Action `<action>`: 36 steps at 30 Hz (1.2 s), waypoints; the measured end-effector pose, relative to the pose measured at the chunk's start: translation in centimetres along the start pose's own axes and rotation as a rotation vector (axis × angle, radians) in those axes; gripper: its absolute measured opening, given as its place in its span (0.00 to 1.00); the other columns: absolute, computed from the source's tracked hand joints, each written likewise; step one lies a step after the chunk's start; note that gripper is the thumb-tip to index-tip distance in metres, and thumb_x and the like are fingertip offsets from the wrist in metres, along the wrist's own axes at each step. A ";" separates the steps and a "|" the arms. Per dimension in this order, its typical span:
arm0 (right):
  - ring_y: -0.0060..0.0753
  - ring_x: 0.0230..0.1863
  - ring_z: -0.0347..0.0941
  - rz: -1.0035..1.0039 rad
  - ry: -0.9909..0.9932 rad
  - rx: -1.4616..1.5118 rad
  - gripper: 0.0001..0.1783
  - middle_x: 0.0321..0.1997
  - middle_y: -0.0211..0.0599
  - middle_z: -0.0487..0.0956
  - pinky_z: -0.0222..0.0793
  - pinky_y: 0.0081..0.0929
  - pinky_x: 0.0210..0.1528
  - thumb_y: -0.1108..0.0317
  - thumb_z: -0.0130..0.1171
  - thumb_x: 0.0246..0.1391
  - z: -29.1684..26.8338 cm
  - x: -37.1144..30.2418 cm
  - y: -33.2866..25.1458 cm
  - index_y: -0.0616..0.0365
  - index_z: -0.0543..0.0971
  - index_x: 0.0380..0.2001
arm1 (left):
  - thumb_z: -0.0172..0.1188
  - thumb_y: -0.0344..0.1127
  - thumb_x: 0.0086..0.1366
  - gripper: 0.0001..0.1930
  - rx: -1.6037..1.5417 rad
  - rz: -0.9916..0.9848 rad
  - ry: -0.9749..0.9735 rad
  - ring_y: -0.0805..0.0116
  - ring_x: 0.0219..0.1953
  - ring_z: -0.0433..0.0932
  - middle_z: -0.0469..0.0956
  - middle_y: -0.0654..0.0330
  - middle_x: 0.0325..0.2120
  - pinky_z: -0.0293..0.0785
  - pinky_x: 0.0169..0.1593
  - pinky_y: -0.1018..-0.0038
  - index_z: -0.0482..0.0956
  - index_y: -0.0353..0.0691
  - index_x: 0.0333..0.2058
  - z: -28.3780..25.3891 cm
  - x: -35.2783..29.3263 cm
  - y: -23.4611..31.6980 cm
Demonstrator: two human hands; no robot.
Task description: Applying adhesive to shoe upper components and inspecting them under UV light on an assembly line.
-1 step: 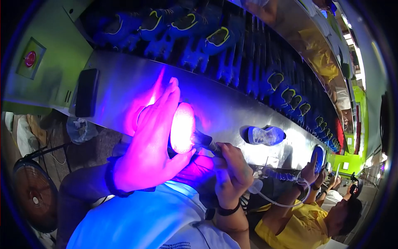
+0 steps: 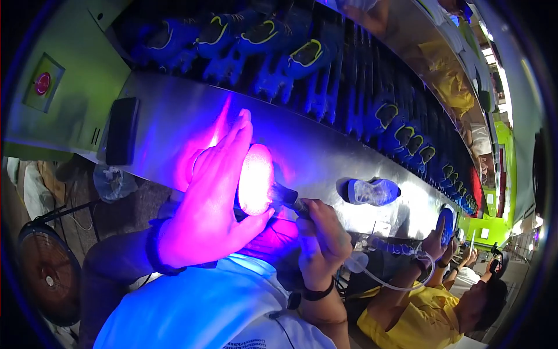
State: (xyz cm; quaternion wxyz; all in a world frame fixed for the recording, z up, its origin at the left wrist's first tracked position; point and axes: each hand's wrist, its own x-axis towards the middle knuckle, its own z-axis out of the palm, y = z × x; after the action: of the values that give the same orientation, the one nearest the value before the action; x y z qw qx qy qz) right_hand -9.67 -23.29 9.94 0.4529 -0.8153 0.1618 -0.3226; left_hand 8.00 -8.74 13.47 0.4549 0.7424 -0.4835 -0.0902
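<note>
Under strong violet light my left hand (image 2: 203, 203) grips a shoe sole (image 2: 256, 179) along its side, thumb at its lower end and fingers stretched along it. The sole's upturned face glows almost white, so its surface detail is lost. My right hand (image 2: 325, 238) is closed round the handle of a brush (image 2: 286, 196), its dark bristle end against the sole's right edge. Further right, another sole (image 2: 373, 191), pale-faced with a blue rim, lies on the metal bench (image 2: 314, 139).
Blue shoes with yellow-green collars (image 2: 258, 32) line a dark conveyor beyond the bench. A black phone (image 2: 122, 131) lies at left, near a red button (image 2: 42, 84) on the green machine. At right, a person in yellow (image 2: 407, 314) holds a blue sole (image 2: 447, 225). A fan (image 2: 49, 279) stands lower left.
My right hand and the brush have shifted very slightly. My left hand and the sole look the same.
</note>
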 end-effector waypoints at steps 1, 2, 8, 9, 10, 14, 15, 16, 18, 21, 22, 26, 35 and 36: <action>0.44 0.49 0.82 -0.004 0.002 0.005 0.20 0.49 0.53 0.84 0.76 0.35 0.53 0.78 0.59 0.53 0.9 -0.1 0.6 0.69 0.82 0.50 | 0.73 0.36 0.52 0.57 -0.040 -0.031 -0.038 0.40 0.74 0.53 0.50 0.36 0.73 0.53 0.72 0.51 0.45 0.27 0.73 -0.4 0.2 -0.2; 0.45 0.47 0.82 0.012 0.049 0.064 0.18 0.47 0.51 0.85 0.75 0.35 0.52 0.79 0.62 0.54 1.9 -0.2 1.2 0.67 0.83 0.50 | 0.73 0.36 0.52 0.57 -0.034 -0.027 -0.039 0.40 0.74 0.53 0.50 0.36 0.73 0.53 0.72 0.51 0.45 0.27 0.73 -0.9 0.5 -0.4; 0.39 0.47 0.81 0.162 0.039 -0.055 0.17 0.46 0.42 0.85 0.74 0.33 0.52 0.75 0.67 0.57 4.2 -1.5 2.9 0.60 0.84 0.51 | 0.78 0.49 0.50 0.61 0.233 0.043 -0.378 0.36 0.70 0.62 0.59 0.44 0.71 0.62 0.70 0.54 0.49 0.29 0.73 -4.4 -0.6 -8.3; 0.37 0.47 0.81 0.285 0.024 -0.005 0.18 0.46 0.41 0.84 0.74 0.32 0.52 0.75 0.67 0.57 3.9 -1.3 1.9 0.59 0.84 0.52 | 0.80 0.54 0.47 0.63 0.224 0.092 -0.375 0.36 0.68 0.64 0.61 0.41 0.69 0.66 0.69 0.56 0.50 0.27 0.72 -4.0 -1.3 -10.3; 0.34 0.47 0.80 0.400 0.004 0.055 0.18 0.46 0.40 0.84 0.73 0.31 0.52 0.75 0.67 0.57 3.3 -0.7 1.1 0.58 0.84 0.52 | 0.80 0.54 0.47 0.63 0.234 0.096 -0.380 0.36 0.68 0.64 0.61 0.41 0.69 0.66 0.69 0.56 0.50 0.27 0.72 -3.9 -1.6 -9.7; 0.29 0.44 0.80 0.244 -0.009 0.187 0.19 0.46 0.41 0.84 0.73 0.27 0.49 0.76 0.67 0.57 0.0 -0.2 -1.6 0.60 0.83 0.53 | 0.85 0.52 0.42 0.65 -0.146 -0.110 -0.419 0.51 0.62 0.75 0.72 0.44 0.61 0.69 0.66 0.57 0.52 0.27 0.70 -2.7 -4.8 -6.2; 0.29 0.42 0.81 0.160 -0.004 0.137 0.19 0.45 0.41 0.85 0.73 0.25 0.48 0.77 0.67 0.57 -0.6 0.1 -2.2 0.61 0.83 0.53 | 0.82 0.58 0.43 0.67 -0.139 -0.058 -0.451 0.47 0.59 0.77 0.71 0.39 0.61 0.73 0.62 0.57 0.52 0.23 0.69 -2.6 -5.8 -5.6; 0.29 0.42 0.81 0.164 -0.001 0.133 0.19 0.45 0.41 0.85 0.73 0.25 0.48 0.77 0.67 0.57 -0.7 0.4 -2.8 0.61 0.83 0.53 | 0.80 0.64 0.43 0.69 -0.132 -0.008 -0.482 0.43 0.56 0.79 0.69 0.33 0.61 0.77 0.59 0.56 0.51 0.18 0.69 -2.6 -6.4 -5.1; 0.29 0.42 0.82 0.250 0.040 0.268 0.18 0.44 0.42 0.85 0.74 0.24 0.48 0.77 0.67 0.57 -0.9 0.7 -3.7 0.61 0.84 0.52 | 0.82 0.60 0.42 0.68 -0.143 0.066 -0.448 0.46 0.57 0.79 0.71 0.38 0.60 0.76 0.60 0.57 0.52 0.22 0.69 -2.1 -7.1 -4.5; 0.30 0.44 0.82 0.291 -0.026 0.212 0.18 0.45 0.43 0.85 0.74 0.25 0.50 0.78 0.67 0.56 -1.2 0.5 -4.1 0.62 0.84 0.51 | 0.85 0.55 0.41 0.67 -0.149 0.126 -0.420 0.50 0.57 0.80 0.74 0.43 0.58 0.76 0.60 0.59 0.53 0.25 0.69 -2.4 -7.6 -4.1; 0.31 0.45 0.82 0.302 -0.065 0.189 0.18 0.45 0.43 0.86 0.74 0.25 0.51 0.78 0.67 0.56 -1.2 0.6 -4.1 0.62 0.84 0.51 | 0.84 0.55 0.41 0.66 -0.141 0.120 -0.433 0.51 0.56 0.80 0.75 0.43 0.57 0.77 0.59 0.60 0.53 0.24 0.69 -2.6 -7.3 -4.3; 0.31 0.46 0.82 0.293 -0.090 0.183 0.17 0.46 0.43 0.86 0.74 0.26 0.51 0.78 0.67 0.56 -1.5 -0.3 -3.3 0.62 0.84 0.51 | 0.85 0.52 0.41 0.65 -0.203 0.114 -0.383 0.53 0.57 0.80 0.75 0.44 0.57 0.77 0.59 0.61 0.53 0.26 0.69 -2.9 -6.7 -4.5; 0.35 0.44 0.81 0.332 -0.041 0.177 0.18 0.45 0.44 0.85 0.75 0.31 0.51 0.80 0.66 0.54 -0.5 -3.3 -3.1 0.64 0.84 0.50 | 0.85 0.43 0.44 0.66 -0.515 -0.236 -0.455 0.63 0.64 0.70 0.68 0.52 0.64 0.68 0.66 0.62 0.47 0.29 0.72 -2.9 -6.7 -4.2; 0.38 0.43 0.81 0.267 -0.034 0.131 0.18 0.44 0.45 0.85 0.75 0.32 0.51 0.80 0.67 0.53 -0.4 -3.7 -3.0 0.65 0.84 0.49 | 0.84 0.46 0.45 0.66 -0.569 -0.326 -0.397 0.58 0.67 0.66 0.65 0.47 0.66 0.63 0.69 0.61 0.47 0.27 0.72 -2.7 -7.0 -3.9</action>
State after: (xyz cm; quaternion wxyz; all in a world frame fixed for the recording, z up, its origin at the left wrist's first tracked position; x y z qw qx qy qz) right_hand -12.80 -19.90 11.21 0.5468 -0.7604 0.2397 -0.2556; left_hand 8.42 -1.11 9.97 0.5198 0.6217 -0.3936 -0.4339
